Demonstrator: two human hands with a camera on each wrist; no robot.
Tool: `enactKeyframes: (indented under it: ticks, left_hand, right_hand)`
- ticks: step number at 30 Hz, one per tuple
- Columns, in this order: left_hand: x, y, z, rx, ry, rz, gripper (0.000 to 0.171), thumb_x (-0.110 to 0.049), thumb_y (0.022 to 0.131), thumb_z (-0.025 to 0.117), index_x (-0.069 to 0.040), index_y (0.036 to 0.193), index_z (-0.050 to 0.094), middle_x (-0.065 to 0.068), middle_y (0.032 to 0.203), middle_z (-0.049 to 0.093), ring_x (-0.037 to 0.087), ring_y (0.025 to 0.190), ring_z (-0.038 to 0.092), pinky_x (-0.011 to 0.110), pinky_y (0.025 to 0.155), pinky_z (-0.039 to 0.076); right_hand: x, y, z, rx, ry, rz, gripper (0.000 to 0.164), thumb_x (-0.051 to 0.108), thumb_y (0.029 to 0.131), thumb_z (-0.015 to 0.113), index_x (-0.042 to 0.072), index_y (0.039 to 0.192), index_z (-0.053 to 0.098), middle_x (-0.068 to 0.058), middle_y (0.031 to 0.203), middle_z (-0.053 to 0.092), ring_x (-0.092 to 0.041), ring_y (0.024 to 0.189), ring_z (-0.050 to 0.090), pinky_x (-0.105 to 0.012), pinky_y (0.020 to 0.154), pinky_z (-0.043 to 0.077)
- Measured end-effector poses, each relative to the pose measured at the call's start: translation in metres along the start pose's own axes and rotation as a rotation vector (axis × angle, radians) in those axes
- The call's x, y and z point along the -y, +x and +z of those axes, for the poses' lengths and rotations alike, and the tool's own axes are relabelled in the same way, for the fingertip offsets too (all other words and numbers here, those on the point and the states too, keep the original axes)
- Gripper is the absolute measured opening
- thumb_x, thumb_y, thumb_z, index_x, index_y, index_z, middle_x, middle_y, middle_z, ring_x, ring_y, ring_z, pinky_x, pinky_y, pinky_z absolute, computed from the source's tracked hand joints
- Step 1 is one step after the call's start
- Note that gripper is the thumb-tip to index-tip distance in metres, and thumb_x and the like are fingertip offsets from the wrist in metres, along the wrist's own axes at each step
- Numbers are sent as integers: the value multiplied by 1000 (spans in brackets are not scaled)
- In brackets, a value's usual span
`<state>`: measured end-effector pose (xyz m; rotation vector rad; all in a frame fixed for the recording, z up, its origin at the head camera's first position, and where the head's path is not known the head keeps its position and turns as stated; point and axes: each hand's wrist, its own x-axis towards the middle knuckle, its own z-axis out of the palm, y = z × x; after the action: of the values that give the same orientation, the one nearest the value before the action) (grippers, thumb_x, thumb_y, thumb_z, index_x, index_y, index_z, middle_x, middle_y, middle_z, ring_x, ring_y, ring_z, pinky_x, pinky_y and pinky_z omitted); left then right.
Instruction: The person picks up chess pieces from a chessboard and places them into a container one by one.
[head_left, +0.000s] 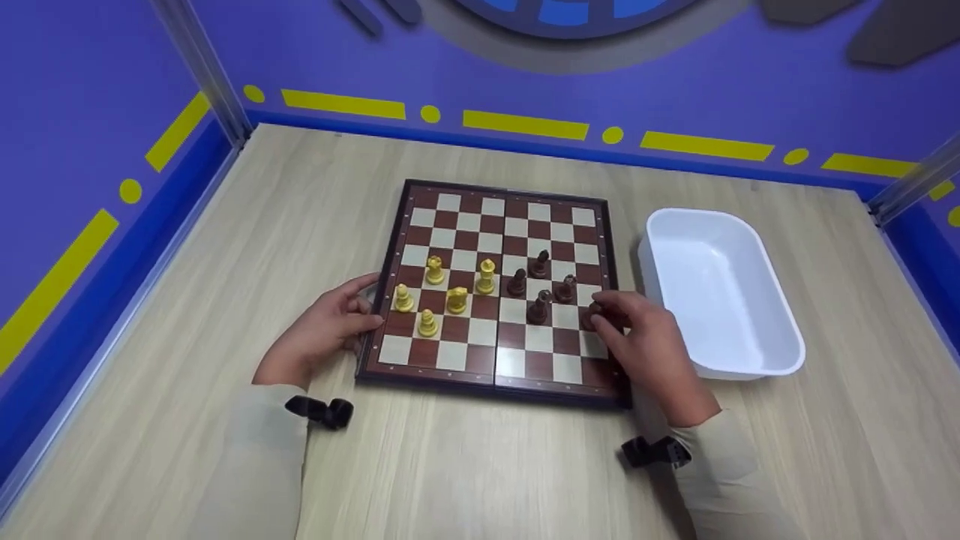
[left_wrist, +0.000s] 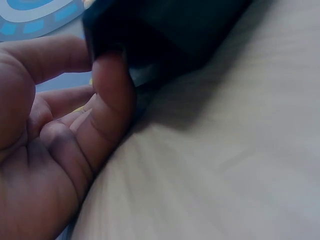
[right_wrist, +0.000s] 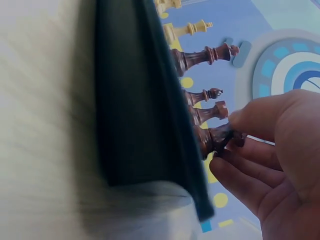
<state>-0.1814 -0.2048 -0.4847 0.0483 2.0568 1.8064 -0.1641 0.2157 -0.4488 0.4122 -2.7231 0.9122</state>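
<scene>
A folding chessboard lies on the table, with yellow pieces such as a king on its left half. Dark pieces stand on the right half, among them a king, a bishop and a rook. My left hand grips the board's left edge between thumb and fingers, its fingertips partly under the edge. Near the right edge, my right hand pinches a dark chess piece, which still appears to be at the board's surface. Fingers hide its top, so its kind is unclear.
To the right of the board stands a white plastic tub, close by my right hand. Blue-purple panels with yellow marks wall the table at the back and sides.
</scene>
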Motion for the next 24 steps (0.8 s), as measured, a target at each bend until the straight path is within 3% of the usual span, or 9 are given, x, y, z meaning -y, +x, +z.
enactKeyframes:
  ticks: [15, 24]
  left_hand:
    - [2, 1, 2, -2, -5, 7, 74, -2, 91, 61, -17, 154, 26, 2, 85, 54, 9, 60, 57, 25, 50, 53]
    - [1, -1, 0, 18, 8, 33, 74, 0, 91, 60, -12, 154, 23, 1, 84, 54, 8, 58, 57, 24, 49, 53]
  right_hand:
    - [-2, -2, 2, -23, -19, 0, 22, 8, 88, 69, 6, 110, 70, -12, 105, 70, -25, 94, 67, -42, 80, 57]
    - [1, 0, -3, -78, 28, -31, 21, 4, 87, 69, 5, 108, 70, -10, 103, 70, -21, 91, 69, -36, 77, 60]
